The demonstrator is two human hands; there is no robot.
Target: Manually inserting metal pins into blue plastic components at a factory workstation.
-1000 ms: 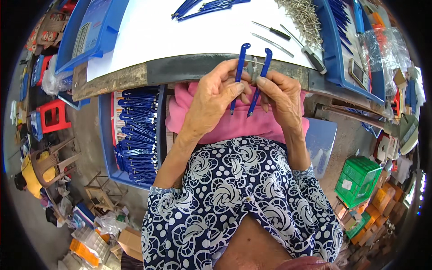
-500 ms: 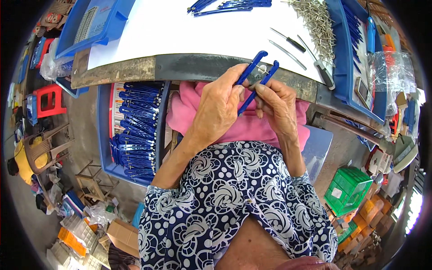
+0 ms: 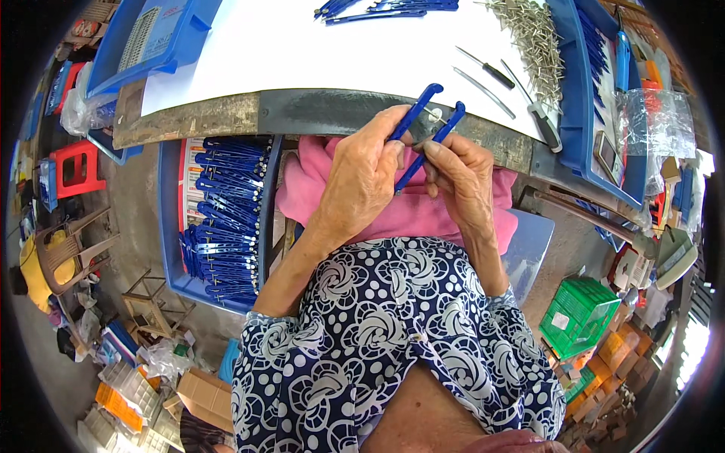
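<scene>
A blue tool of two long slim arms with hooked tips [image 3: 414,113] is held above my lap, just off the table's front edge. A thin metal pin with a pale round part spans the two arms. My left hand [image 3: 361,170] is closed around the left arm. The fingers and thumb of my right hand [image 3: 462,170] pinch the right arm, whose lower end passes between both hands. My fingers partly hide the middle of the tool. Below both hands, a pink cloth [image 3: 310,181] covers my lap.
On the white-covered table [image 3: 287,53] lie several blue pieces [image 3: 393,13], a heap of small metal pins [image 3: 529,41], a screwdriver [image 3: 544,124] and a black-handled pick [image 3: 497,74]. Blue tools [image 3: 226,226] fill a tray at my left. A blue bin [image 3: 578,113] stands right.
Both hands still hold the blue tool in nearly the same place. Its two arms stand slightly differently, and the whole view has shifted a little.
</scene>
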